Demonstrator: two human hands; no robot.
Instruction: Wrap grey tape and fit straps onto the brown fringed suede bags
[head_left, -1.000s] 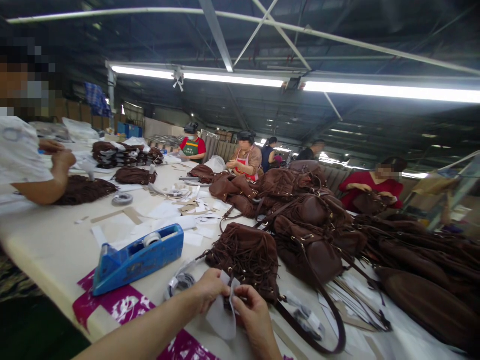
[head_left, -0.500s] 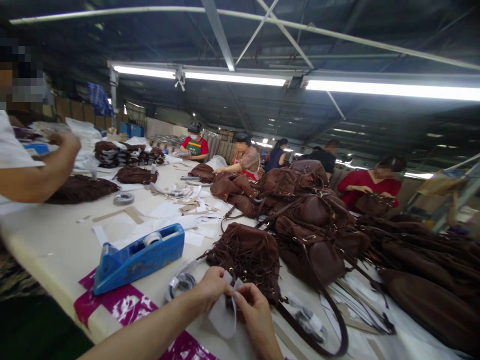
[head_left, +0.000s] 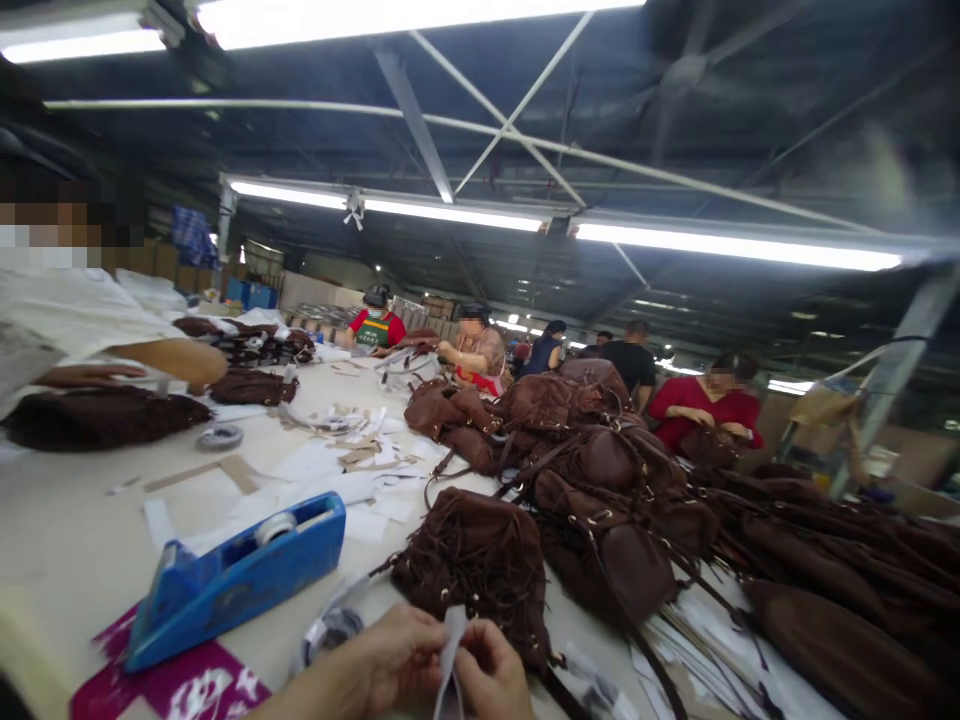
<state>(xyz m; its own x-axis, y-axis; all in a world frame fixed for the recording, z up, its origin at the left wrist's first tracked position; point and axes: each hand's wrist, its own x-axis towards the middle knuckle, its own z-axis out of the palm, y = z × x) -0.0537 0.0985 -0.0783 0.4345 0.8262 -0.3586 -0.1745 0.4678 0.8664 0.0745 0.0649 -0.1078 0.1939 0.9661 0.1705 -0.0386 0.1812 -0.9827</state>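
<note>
Between my two hands is a thin whitish sheet (head_left: 451, 640), perhaps paper or tissue, standing up in a narrow fold. My left hand (head_left: 397, 655) pinches it from the left, thumb and fingers together. On the other side my right hand (head_left: 491, 670) pinches it too, fingers curled. Just beyond them lies a dark brown fringed bag (head_left: 480, 545) with metal eyelets and a strap. A coil of grey-white strip (head_left: 334, 630) rests left of my left hand. The lower part of the sheet runs out of the picture.
A blue tape dispenser (head_left: 240, 580) stands left on purple printed plastic (head_left: 202, 685). Paper scraps (head_left: 367, 460) litter the table behind it. Brown bags (head_left: 592, 460) are heaped on the right. A co-worker's arm (head_left: 165, 360) reaches in at left; other people work behind the table.
The view has tilted upward, so my hands and the table sit lower. The sheet, spread wide and rounded before, now looks narrow and folded. The co-worker at left leans farther over the table.
</note>
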